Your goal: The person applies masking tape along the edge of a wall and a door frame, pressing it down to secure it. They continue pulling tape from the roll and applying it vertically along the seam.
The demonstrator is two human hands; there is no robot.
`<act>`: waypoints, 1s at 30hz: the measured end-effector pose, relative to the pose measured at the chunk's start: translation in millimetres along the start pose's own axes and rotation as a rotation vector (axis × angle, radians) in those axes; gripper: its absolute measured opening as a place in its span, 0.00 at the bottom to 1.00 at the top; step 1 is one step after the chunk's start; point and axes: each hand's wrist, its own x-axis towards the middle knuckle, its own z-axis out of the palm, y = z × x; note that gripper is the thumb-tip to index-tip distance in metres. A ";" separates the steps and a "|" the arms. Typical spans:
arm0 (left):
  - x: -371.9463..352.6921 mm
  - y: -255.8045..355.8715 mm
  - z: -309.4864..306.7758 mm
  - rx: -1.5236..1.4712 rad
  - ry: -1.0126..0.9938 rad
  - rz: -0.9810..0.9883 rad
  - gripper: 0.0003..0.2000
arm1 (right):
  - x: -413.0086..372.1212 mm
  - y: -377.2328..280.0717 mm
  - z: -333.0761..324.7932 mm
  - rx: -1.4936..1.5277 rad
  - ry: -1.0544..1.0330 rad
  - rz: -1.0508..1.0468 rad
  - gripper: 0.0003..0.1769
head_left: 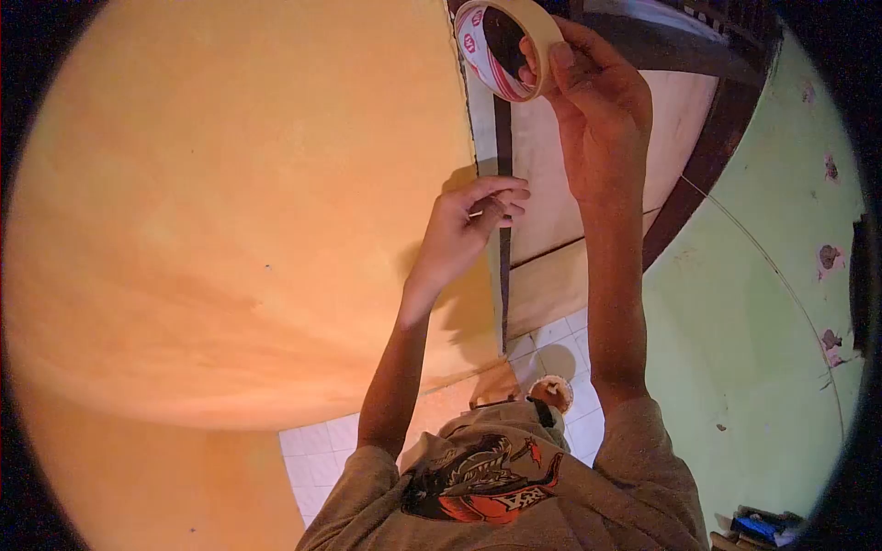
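Note:
My right hand [597, 92] is raised at the top, its fingers and thumb gripping the rim of a roll of masking tape [542, 41]. The roll is cream-coloured, and its white inner core shows red print. Lower and to the left, my left hand [470, 220] is at the edge of the orange wall [276, 184], its fingers loosely bent and apart. I see nothing held in it. Whether its fingertips touch the dark door frame [503, 156] cannot be told.
A pale door panel [551, 202] with dark edging stands beyond my hands. On the right is a green wall [753, 303] with a thin cable and peeled spots. White floor tiles [317, 450] lie below. A round pinkish-brown item [551, 393] sits by my body, and a blue item [758, 528] lies lower right.

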 end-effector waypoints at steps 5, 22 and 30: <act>6.1 7.1 -6.7 -0.083 0.111 0.033 0.15 | -6.9 -5.4 11.4 0.017 -0.007 -0.031 0.18; 29.1 46.8 -10.8 -0.261 0.178 0.140 0.20 | -2.7 -0.6 13.9 -0.093 0.003 -0.005 0.20; 38.8 71.4 -16.0 -0.494 0.190 0.217 0.23 | -0.1 -8.6 26.0 -0.096 0.003 0.061 0.17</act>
